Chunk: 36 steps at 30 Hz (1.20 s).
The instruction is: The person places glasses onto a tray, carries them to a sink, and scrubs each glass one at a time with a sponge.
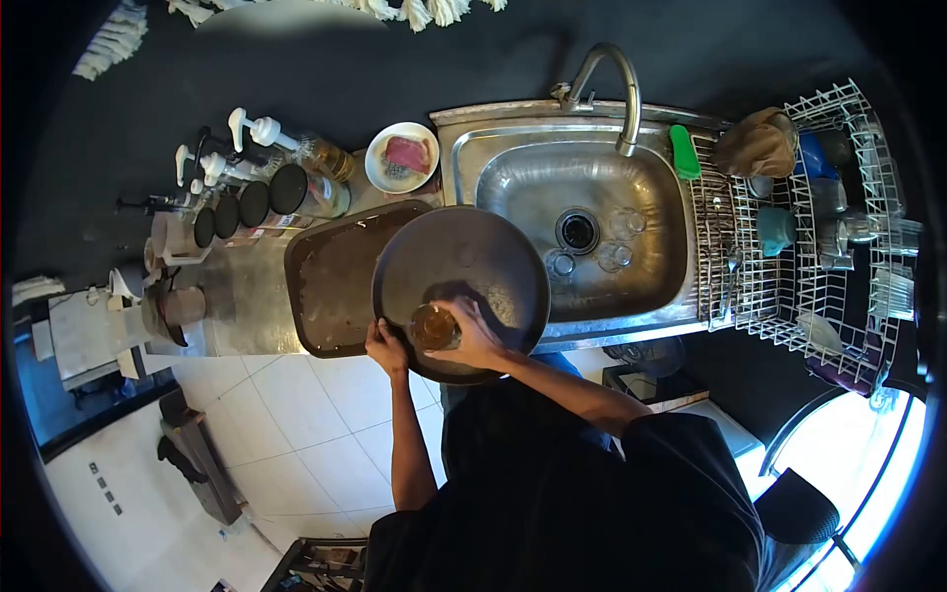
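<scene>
My left hand (387, 347) grips the near left edge of a round brown tray (459, 247), fingers over its rim. Over this tray, my right hand (473, 335) is closed around a glass of amber-brown liquid (432, 327). The round tray overlaps the right part of a rectangular brown tray (330, 276) and the sink's left side. Inside the metal sink (651, 281), three clear glasses (614, 258) sit near the drain (577, 231).
A curved faucet (629, 109) rises behind the sink. To the right stands a white wire dish rack (779, 252) with cups and glasses. A green object (684, 152) lies by the sink. Pump bottles (321, 156), dark-lidded jars (288, 189) and a white bowl (402, 158) with a pink sponge line the left.
</scene>
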{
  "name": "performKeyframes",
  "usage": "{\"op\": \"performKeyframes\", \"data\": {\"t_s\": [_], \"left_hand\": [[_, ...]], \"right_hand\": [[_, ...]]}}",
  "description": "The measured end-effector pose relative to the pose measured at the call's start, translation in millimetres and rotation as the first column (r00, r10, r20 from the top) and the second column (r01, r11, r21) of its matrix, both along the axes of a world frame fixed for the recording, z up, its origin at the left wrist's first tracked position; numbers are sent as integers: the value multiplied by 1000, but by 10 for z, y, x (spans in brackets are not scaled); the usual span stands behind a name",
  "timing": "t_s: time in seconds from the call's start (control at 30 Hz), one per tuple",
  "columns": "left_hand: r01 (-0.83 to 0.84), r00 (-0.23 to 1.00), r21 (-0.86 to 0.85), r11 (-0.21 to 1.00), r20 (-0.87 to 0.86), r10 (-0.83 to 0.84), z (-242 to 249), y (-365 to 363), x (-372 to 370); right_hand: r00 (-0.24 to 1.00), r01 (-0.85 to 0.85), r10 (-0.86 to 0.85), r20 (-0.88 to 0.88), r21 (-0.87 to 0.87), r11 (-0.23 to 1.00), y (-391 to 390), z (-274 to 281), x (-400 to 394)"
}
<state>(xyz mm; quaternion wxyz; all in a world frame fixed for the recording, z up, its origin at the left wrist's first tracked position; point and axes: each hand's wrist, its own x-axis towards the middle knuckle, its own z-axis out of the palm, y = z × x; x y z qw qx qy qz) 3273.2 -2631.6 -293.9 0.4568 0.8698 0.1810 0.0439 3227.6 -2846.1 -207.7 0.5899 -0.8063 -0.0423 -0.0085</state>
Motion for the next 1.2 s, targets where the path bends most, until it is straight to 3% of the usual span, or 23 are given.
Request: {"op": "performKeyframes", "data": {"t_s": [0.07, 0.1, 0.17, 0.23, 0.3, 0.33, 0.37, 0.43, 0.47, 0.53, 0.57, 0.63, 0.77, 0.83, 1.03, 1.13, 1.2], "left_hand": [[-22, 999, 12, 1000, -23, 22, 302, -175, 19], [-6, 1000, 22, 1000, -6, 6, 313, -159, 29], [10, 1000, -1, 1000, -17, -10, 351, -143, 38], [11, 1000, -58, 998, 4, -10, 361, -147, 36], [12, 1000, -113, 993, 26, -9, 379, -136, 38], [28, 1000, -108, 994, 13, -27, 407, -131, 39], [44, 999, -103, 994, -4, -45, 436, -129, 23], [27, 1000, -125, 992, -1, -28, 521, -189, 10], [10, 1000, -142, 990, -1, -11, 543, -205, -5], [-3, 1000, -177, 984, 18, 6, 520, -192, -45], [-17, 999, -215, 977, 35, 25, 505, -180, -72], [0, 1000, -192, 981, 30, 6, 577, -159, -105], [7, 1000, -142, 990, -9, -8, 768, -90, -213], [-18, 1000, -180, 983, -9, 17, 828, -42, -290], [-114, 994, -222, 968, -20, 112, 1090, 70, -467], [-218, 976, -273, 937, -80, 204, 1201, 155, -549], [-252, 967, -241, 937, -28, 253, 1174, 293, -599]], "right_hand": [[988, 146, -140, -70, 88, 985, -176, 66, 29], [983, 177, -178, 35, 41, 983, -377, 283, 97], [961, 271, -265, -80, 78, 959, -698, 342, 143], [912, 409, -411, 18, 69, 910, -1023, 180, 211], [856, 517, -516, -23, 31, 855, -1390, -9, 288], [844, 532, -537, -13, 154, 833, -1540, -74, 352], [825, 565, -560, -78, 75, 821, -1763, -348, 380], [816, 532, -570, -96, -263, 805, -2110, -415, 443], [816, 531, -570, -96, -262, 806, -2266, -507, 476], [772, 331, -596, -223, -659, 675, -2465, -728, 555], [770, 332, -597, -224, -659, 675, -2506, -810, 599], [725, 210, -668, -166, -871, 444, -2543, -860, 692], [743, 106, -640, -194, -911, 398, -2551, -808, 918], [790, -152, -544, -284, -949, 276, -2522, -729, 1042], [823, -123, -533, -197, -977, 172, -2291, -954, 1179], [811, -168, -534, -241, -969, 182, -2274, -1173, 1188], [847, -136, -483, -220, -970, 203, -2212, -1097, 1095]]}}
